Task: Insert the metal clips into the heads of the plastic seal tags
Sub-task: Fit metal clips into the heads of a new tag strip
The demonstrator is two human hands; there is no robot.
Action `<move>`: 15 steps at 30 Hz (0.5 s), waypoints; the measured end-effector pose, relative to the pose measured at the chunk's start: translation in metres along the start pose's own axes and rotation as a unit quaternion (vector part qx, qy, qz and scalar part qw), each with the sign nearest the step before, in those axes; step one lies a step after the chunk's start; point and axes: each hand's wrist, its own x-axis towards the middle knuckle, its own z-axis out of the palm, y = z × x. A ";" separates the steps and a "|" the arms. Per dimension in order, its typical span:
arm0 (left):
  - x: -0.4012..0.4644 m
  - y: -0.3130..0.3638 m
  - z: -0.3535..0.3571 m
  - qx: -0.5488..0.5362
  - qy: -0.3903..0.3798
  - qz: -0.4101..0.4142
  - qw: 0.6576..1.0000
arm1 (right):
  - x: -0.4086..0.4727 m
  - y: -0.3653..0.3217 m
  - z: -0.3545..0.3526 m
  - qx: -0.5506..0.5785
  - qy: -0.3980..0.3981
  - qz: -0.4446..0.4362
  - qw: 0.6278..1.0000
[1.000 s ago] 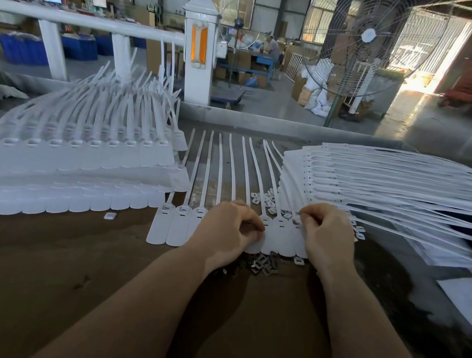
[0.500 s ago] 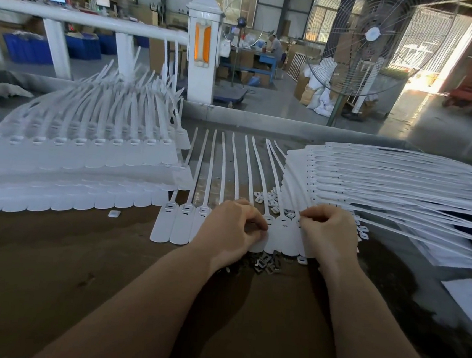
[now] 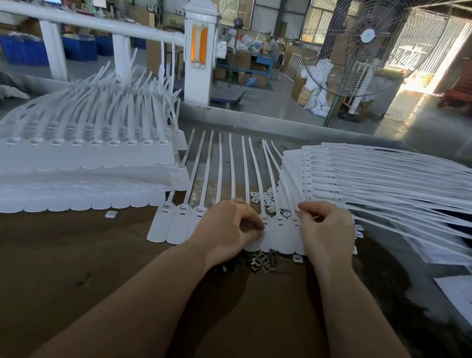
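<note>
A row of white plastic seal tags (image 3: 180, 222) lies side by side on the brown table, heads toward me and straps pointing away. My left hand (image 3: 224, 229) has its fingers curled and pinches the flat end of one tag in the middle of the row. My right hand (image 3: 325, 230) pinches something small between thumb and forefinger just above a tag head (image 3: 279, 221); it looks like a metal clip but is mostly hidden. A heap of dark metal clips (image 3: 264, 263) lies just in front of the row, between my wrists. Small white caps (image 3: 264, 199) lie among the straps.
A tall layered stack of tags (image 3: 72, 157) fills the left of the table, and a fanned stack (image 3: 387, 179) fills the right. One loose white cap (image 3: 111, 214) lies to the left of the row. Papers (image 3: 465, 296) lie at the right edge. Behind the table stand a white railing (image 3: 85, 21) and a fan (image 3: 365, 47).
Both hands stay at the middle of the tag row. My right hand's pinching fingertips have shifted slightly along the tag heads; the left hand has hardly moved.
</note>
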 end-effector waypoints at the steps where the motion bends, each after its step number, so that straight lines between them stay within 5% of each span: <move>1: 0.000 0.000 0.000 -0.004 -0.002 -0.002 1.000 | -0.002 -0.001 -0.001 -0.011 0.006 -0.017 1.000; 15: 0.004 0.001 0.000 -0.011 -0.015 -0.011 1.000 | -0.032 -0.002 -0.037 -0.110 -0.108 -0.079 0.985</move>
